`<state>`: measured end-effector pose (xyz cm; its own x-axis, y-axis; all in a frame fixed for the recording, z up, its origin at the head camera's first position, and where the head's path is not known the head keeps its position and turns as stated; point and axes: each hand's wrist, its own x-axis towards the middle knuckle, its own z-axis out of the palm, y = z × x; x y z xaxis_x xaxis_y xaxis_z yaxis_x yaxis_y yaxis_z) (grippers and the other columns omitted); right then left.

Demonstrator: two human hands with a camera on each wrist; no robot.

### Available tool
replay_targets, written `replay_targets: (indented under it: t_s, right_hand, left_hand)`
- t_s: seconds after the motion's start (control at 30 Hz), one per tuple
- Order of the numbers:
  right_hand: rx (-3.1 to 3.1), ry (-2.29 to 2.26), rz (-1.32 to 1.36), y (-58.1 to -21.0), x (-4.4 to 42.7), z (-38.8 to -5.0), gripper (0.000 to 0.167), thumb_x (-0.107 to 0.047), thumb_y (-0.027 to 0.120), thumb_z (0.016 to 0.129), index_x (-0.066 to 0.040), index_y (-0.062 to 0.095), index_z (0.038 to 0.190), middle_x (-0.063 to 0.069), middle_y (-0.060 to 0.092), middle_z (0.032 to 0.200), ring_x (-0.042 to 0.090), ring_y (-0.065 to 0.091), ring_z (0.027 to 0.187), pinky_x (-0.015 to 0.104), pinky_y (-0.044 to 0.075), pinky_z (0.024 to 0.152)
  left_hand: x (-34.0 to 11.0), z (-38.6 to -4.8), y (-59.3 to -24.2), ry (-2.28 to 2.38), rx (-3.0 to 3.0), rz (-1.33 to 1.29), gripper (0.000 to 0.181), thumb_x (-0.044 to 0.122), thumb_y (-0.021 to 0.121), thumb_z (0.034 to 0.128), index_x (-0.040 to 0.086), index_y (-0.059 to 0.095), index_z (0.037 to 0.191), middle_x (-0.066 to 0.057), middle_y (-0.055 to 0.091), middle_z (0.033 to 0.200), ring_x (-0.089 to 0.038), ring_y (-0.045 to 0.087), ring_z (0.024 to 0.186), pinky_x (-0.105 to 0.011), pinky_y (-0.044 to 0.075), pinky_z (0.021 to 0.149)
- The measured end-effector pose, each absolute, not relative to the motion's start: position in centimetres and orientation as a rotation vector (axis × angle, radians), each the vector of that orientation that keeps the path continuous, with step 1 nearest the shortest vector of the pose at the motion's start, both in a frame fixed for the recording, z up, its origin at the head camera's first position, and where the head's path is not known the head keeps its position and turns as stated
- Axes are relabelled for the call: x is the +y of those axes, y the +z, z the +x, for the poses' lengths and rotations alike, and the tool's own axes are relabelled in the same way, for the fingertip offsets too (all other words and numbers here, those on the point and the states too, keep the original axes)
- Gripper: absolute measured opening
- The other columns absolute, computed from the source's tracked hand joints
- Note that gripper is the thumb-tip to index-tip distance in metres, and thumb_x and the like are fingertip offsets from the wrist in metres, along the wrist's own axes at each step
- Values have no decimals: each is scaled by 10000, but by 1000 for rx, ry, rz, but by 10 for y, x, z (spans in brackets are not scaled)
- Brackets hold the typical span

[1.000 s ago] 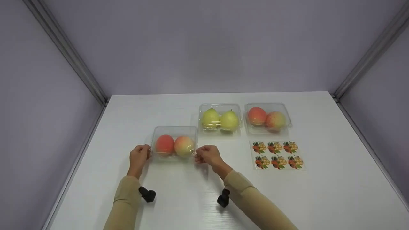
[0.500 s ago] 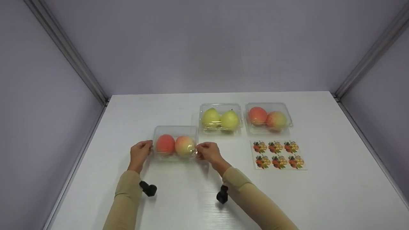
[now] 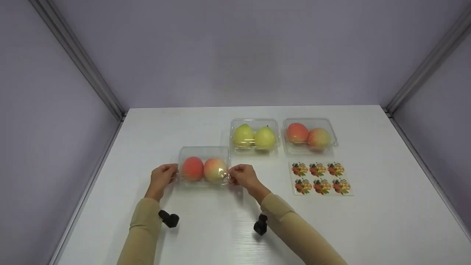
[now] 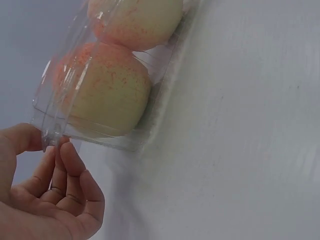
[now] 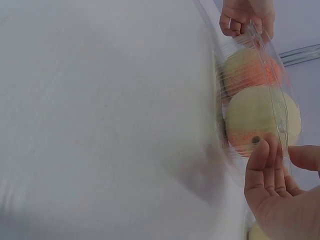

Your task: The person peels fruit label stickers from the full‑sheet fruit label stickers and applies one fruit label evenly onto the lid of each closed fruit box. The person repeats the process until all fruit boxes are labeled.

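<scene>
From where I stand, the white tabletop (image 3: 375, 228) is the largest thing, its far edge against a pale wall (image 3: 250, 55). A left sleeve (image 3: 141, 233) and a right sleeve (image 3: 303, 232), both tan, reach in from the near side. The clear clamshell box (image 3: 204, 151) between the hands is left of centre, well short of the far edge; I can't tell whether its base touches down. Near the far edge are a pear box (image 3: 254, 121), about midway along, and a third box (image 3: 308, 123), toward the far right corner. Just nearer than that lies a fruit-printed sheet (image 3: 321, 179).

The left hand (image 3: 161, 179) pinches the rim at the clamshell's left end, thumb against fingertips; the right hand (image 3: 245, 177) has the same grip at the right end. Inside, a red fruit (image 3: 192, 168) sits beside a yellow-and-red fruit (image 3: 215, 170). Smallest is a thin ring (image 5: 229, 23) on the left hand.
</scene>
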<state>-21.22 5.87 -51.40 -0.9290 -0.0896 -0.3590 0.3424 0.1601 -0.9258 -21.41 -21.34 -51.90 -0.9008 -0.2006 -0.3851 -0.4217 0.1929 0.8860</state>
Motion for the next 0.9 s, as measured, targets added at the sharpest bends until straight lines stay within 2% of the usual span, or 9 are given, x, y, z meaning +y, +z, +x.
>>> replay_targets:
  t_s: [0.47,0.7,0.9]
  right_hand:
    - [2141,-1759,231,-509,72,-205,146,-15,566,897,79,663,953,-6,598,667,78,561,575,225,530,561]
    - [2109,-1757,232,-508,79,-205,131,-4,548,911,79,644,941,-5,580,653,85,566,577,250,556,589]
    - [2090,-1757,208,-507,87,-203,126,-2,543,909,79,633,942,-11,584,662,81,569,583,236,546,588]
  left_hand:
    - [-210,-204,-515,1709,2178,-524,391,268,486,996,28,530,1301,-8,595,1069,-119,543,977,-237,489,863]
    - [-208,-201,-512,1724,2188,-449,387,235,483,999,-9,539,1294,6,602,992,-100,543,909,-219,487,814]
    - [-204,-200,-510,1702,2180,-393,379,214,473,1001,-7,545,1300,16,597,988,-97,537,912,-231,486,837]
